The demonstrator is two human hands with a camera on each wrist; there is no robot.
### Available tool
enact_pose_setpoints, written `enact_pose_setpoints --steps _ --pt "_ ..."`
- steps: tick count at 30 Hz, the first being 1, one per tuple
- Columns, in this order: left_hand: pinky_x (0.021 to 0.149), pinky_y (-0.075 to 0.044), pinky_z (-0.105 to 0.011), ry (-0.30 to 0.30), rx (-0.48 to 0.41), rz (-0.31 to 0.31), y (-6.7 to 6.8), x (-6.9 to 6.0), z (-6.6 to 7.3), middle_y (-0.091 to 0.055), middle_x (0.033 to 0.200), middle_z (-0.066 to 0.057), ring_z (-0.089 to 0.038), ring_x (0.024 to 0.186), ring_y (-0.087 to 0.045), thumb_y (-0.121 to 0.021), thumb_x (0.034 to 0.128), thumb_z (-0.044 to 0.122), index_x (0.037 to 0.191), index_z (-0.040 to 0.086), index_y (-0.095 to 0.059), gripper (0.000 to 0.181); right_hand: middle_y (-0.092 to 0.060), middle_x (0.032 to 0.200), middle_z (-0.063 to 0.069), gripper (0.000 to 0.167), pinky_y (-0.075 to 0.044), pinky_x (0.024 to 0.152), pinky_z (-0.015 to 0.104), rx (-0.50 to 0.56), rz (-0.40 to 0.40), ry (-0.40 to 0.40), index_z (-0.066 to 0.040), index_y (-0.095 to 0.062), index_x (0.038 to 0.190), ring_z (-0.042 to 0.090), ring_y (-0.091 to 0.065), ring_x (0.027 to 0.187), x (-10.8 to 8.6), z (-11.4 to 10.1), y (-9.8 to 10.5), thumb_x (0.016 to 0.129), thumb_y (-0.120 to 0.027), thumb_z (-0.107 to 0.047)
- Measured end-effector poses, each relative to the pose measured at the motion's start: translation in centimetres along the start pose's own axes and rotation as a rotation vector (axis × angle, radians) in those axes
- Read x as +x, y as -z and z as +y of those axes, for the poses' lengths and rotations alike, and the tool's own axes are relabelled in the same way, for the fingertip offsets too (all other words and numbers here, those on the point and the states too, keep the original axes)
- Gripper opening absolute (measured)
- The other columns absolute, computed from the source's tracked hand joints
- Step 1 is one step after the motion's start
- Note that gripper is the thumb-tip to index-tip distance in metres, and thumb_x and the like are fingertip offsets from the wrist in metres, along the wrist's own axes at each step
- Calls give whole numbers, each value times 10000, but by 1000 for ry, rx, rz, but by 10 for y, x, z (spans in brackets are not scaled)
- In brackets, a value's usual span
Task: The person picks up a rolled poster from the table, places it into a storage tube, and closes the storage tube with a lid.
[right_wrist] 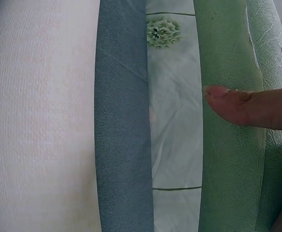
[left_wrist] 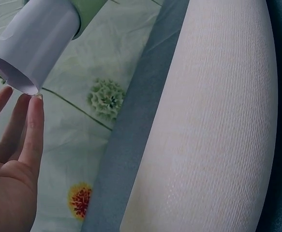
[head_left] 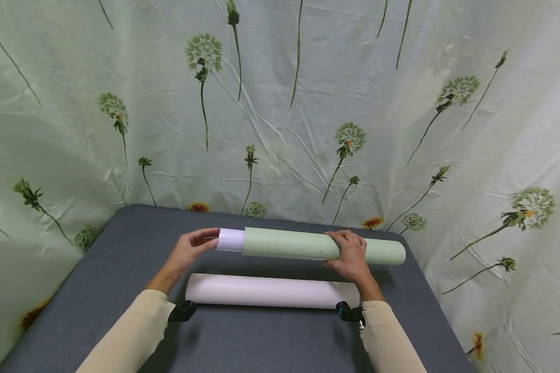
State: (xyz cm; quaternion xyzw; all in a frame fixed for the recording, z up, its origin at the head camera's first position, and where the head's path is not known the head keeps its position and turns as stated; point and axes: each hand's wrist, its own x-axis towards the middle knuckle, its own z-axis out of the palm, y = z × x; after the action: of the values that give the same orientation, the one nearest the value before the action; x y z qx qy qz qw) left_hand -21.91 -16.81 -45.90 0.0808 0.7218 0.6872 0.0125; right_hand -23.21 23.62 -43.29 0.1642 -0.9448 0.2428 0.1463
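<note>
A green textured wallpaper roll (head_left: 289, 243) is held up above the table, lying nearly level. My right hand (head_left: 350, 254) grips it right of its middle, with the thumb (right_wrist: 232, 104) across its side near the sheet's loose edge. From its left end sticks out a white paper tube (left_wrist: 39, 43), hollow at the end. My left hand (head_left: 191, 248) holds that end by the rim with its fingertips (left_wrist: 34, 104). Nearer to me, a cream-white textured wallpaper roll (head_left: 270, 291) lies on the table below both wrists, untouched.
Dark grey cloth covers the table (head_left: 261, 336). A pale curtain (head_left: 270, 103) printed with dandelions hangs behind it and along both sides. Black wrist cameras (head_left: 183, 312) sit close to the ends of the cream-white roll.
</note>
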Motion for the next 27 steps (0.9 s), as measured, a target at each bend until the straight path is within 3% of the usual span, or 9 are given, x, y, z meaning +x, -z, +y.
enact_pose_setpoints --steps 9,27 --pt "845 -480 -174 -2 29 -21 -6 4 -2 -517 1340 -254 6 1015 -577 -657 929 169 1346 -62 -504 501 -541 1137 174 715 -190 989 596 16 3 3 -59 -638 1223 407 -456 1102 0 -1 -2 567 -923 -61" --pt "861 -491 -233 -28 81 -58 -18 6 0 -540 1324 -219 -225 1124 -567 -671 919 188 1358 -13 -515 507 -542 1131 172 722 -191 990 593 13 7 4 -65 -639 1220 406 -458 1102 1 -4 -4 558 -928 -67"
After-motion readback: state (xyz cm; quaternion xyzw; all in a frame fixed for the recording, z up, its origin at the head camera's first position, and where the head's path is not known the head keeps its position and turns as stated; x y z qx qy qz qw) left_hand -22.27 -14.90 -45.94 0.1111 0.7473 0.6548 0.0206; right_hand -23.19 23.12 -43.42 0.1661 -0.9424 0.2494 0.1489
